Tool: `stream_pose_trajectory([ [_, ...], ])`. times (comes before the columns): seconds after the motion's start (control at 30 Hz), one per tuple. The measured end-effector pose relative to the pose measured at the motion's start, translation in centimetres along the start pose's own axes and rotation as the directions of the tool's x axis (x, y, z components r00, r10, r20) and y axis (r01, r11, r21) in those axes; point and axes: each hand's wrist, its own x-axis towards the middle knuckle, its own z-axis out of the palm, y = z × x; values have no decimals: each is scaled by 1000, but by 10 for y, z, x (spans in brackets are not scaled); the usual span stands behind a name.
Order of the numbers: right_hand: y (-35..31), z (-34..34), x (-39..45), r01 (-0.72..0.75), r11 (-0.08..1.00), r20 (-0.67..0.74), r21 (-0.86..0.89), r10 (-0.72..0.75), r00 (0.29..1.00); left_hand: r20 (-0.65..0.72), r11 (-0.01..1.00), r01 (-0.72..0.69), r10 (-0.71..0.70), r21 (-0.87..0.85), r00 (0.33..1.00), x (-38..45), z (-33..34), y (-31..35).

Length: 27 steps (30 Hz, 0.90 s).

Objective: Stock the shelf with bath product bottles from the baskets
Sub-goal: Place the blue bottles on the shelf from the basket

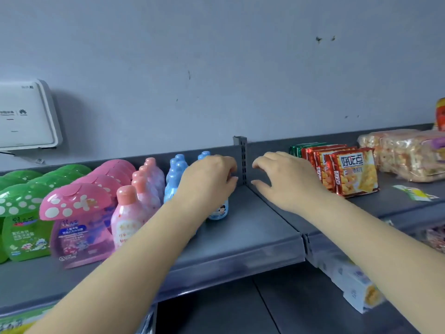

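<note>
A grey shelf [252, 227] holds rows of bath bottles: green mushroom-cap bottles [21, 213], pink mushroom-cap bottles [79, 213], pink bottles [134, 208] and blue bottles [177, 172]. My left hand [209, 179] grips the top of a blue bottle [220, 212] that stands on the shelf at the right end of the blue rows; only its lower label shows. My right hand [286, 179] hovers just right of the shelf divider post [242, 160], fingers loosely curled, holding nothing. No basket is in view.
Red snack packets [351, 174] stand right of my right hand, with green packets behind and bagged cakes [404, 153] further right. A white router [24, 116] hangs on the wall at left. Boxes [356, 285] sit on a lower shelf at right.
</note>
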Motion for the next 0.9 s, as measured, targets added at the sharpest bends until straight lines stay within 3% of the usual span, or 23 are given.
stream_pose_trajectory([
  [0.13, 5, -4, -56, -31, 989, 59, -145, 40, 997, 43, 989, -151, 151, -9, 988, -23, 39, 27],
  [0.3, 12, -6, -139, -117, 930, 192, -350, 193, 962, 124, 934, -349, 356, -70, 926, -55, 86, 76],
  [0.43, 18, -9, -211, -173, 891, 275, -419, 306, 912, 121, 836, -514, 540, -191, 833, -79, 112, 120],
  [0.67, 24, -25, -319, -332, 818, 368, -470, 524, 768, 212, 685, -676, 728, -271, 652, -124, 154, 211],
  [0.8, 27, -42, -389, -443, 734, 413, -515, 665, 622, 246, 573, -717, 819, -396, 518, -164, 177, 269],
  [0.9, 25, -57, -447, -522, 624, 465, -582, 782, 416, 297, 518, -706, 855, -483, 425, -201, 194, 312],
])
